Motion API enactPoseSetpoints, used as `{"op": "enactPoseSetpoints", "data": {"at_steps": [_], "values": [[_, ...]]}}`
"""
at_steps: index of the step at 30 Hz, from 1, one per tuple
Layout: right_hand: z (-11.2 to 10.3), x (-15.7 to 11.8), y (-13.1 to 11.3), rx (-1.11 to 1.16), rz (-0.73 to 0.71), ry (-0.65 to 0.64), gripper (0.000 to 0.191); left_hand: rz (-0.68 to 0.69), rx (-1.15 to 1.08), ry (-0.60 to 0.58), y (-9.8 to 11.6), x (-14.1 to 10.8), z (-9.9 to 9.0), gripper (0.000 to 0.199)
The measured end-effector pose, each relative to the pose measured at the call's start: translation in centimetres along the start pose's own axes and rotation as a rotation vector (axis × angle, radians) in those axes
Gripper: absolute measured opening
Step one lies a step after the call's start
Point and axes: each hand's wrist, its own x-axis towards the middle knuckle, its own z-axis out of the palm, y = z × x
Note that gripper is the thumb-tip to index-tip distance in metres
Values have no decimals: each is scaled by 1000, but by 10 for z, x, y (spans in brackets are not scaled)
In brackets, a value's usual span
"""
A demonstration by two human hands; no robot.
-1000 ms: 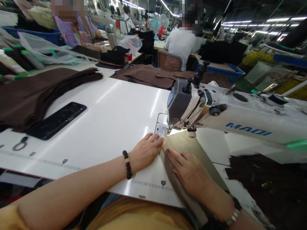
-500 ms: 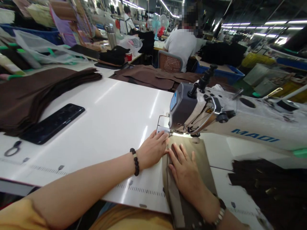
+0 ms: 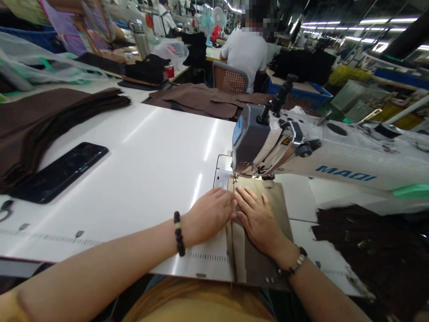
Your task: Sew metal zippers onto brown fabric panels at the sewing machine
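A flat olive-brown fabric piece (image 3: 277, 205) with a folded strip along its left side lies at the sewing machine (image 3: 254, 138), its far end by the presser foot (image 3: 235, 178). My left hand (image 3: 209, 217) has its fingers curled together at the fabric's left edge, just short of the foot. They appear to pinch that edge, though the fingertips are partly hidden. Flat on top of the fabric rests my right hand (image 3: 259, 221), fingers stretched toward the foot and slightly apart. Both hands nearly touch over the folded strip.
Left on the white table (image 3: 150, 165) are a black phone (image 3: 63, 172) and a stack of dark brown fabric (image 3: 50, 120). More brown pieces (image 3: 201, 100) lie behind the table. Dark cloth (image 3: 372, 255) sits at the right. A person in white (image 3: 246, 53) sits ahead.
My left hand has drawn back a little from the presser foot, its fingers now more curled. My right hand has edged closer to the foot. The camera view has shifted slightly.
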Motion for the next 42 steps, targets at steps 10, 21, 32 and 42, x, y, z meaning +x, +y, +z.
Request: {"op": "enactPoseSetpoints", "data": {"at_steps": [10, 21, 32, 42], "values": [[-6, 4, 8, 139, -93, -84, 44, 263, -342, -28, 49, -62, 1, 23], [-12, -101, -46, 355, -429, -184, 35, 137, -194, 54, 21, -49, 15, 28], [-44, -129, 79, -296, 433, 197, 26, 223, 1, 231, 14, -48, 37, 32], [-33, -125, 99, -219, 412, 314, 21, 227, -6, 286, 11, -44, 40, 33]]}}
